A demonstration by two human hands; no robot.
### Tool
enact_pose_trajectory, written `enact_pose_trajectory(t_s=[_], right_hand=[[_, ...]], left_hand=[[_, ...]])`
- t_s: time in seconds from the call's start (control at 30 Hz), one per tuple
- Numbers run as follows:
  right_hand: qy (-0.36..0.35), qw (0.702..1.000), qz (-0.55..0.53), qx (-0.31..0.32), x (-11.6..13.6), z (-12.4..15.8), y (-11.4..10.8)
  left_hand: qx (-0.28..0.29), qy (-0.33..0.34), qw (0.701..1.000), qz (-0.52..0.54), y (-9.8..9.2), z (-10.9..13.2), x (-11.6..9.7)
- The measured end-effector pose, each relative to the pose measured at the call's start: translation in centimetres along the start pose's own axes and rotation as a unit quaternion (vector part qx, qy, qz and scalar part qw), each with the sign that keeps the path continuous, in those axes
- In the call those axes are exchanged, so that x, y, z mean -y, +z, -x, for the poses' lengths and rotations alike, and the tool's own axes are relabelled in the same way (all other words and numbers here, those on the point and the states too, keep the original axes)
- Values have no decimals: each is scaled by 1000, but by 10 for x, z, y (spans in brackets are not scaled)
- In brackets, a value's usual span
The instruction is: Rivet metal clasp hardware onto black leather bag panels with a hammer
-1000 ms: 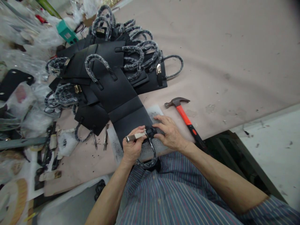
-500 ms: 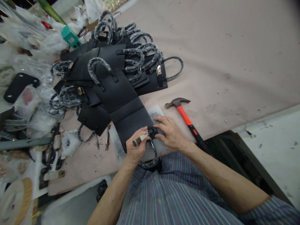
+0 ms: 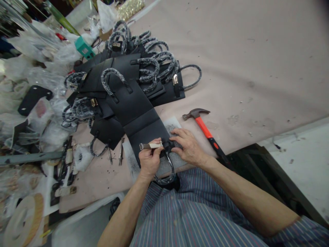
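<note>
My left hand (image 3: 149,159) is closed round a short metal punch (image 3: 151,145) with a pale wrapped middle, now tilted nearly flat above the work. Its tip lies close to a small black tab (image 3: 167,144) at the near end of a long black bag panel (image 3: 141,118). With thumb and fingers, my right hand (image 3: 189,145) grips the tab from the right. A plastic-wrapped handle (image 3: 169,168) hangs from that end towards my lap. Beneath the panel lies a pale, speckled board (image 3: 132,159). The far end bears another wrapped handle (image 3: 109,73).
A claw hammer (image 3: 204,127) with a red and black handle lies right of the board. Black panels with wrapped handles (image 3: 154,70) are heaped beyond. Two thin metal tools (image 3: 121,152) lie to the left, near plastic bags (image 3: 47,116) and a tape roll (image 3: 24,221).
The punch in my left hand has tipped over, its free end swinging left and up. My right hand stays at the tab. The whole view has shifted slightly.
</note>
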State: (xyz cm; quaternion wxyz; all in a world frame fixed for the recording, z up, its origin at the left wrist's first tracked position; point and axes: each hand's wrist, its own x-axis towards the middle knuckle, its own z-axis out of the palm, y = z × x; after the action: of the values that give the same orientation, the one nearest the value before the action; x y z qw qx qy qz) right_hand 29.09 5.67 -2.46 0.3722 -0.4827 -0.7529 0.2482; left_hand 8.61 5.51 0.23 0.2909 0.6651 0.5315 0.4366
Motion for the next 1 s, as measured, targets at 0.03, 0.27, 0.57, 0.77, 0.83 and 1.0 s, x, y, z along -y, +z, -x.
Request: enact_pose_trajectory(t_s=[0.03, 0.27, 0.57, 0.77, 0.83, 1.0], right_hand=[[0, 1000, 1, -1, 0, 0, 0], [0, 1000, 1, 1, 0, 0, -1], [-5, 1000, 7, 3, -1, 0, 0], [1, 1000, 3, 4, -1, 0, 0], [3, 1000, -2, 7, 0, -1, -1], [11, 1000, -6, 7, 2, -1, -2]], left_hand=[[0, 0, 1000, 2, 0, 1, 0], [-16, 13, 999, 32, 0, 6, 3], [-4, 8, 1000, 29, -1, 5, 3], [2, 5, 999, 34, 0, 5, 4], [5, 10, 1000, 27, 0, 4, 3], [13, 18, 1000, 3, 0, 3, 3]])
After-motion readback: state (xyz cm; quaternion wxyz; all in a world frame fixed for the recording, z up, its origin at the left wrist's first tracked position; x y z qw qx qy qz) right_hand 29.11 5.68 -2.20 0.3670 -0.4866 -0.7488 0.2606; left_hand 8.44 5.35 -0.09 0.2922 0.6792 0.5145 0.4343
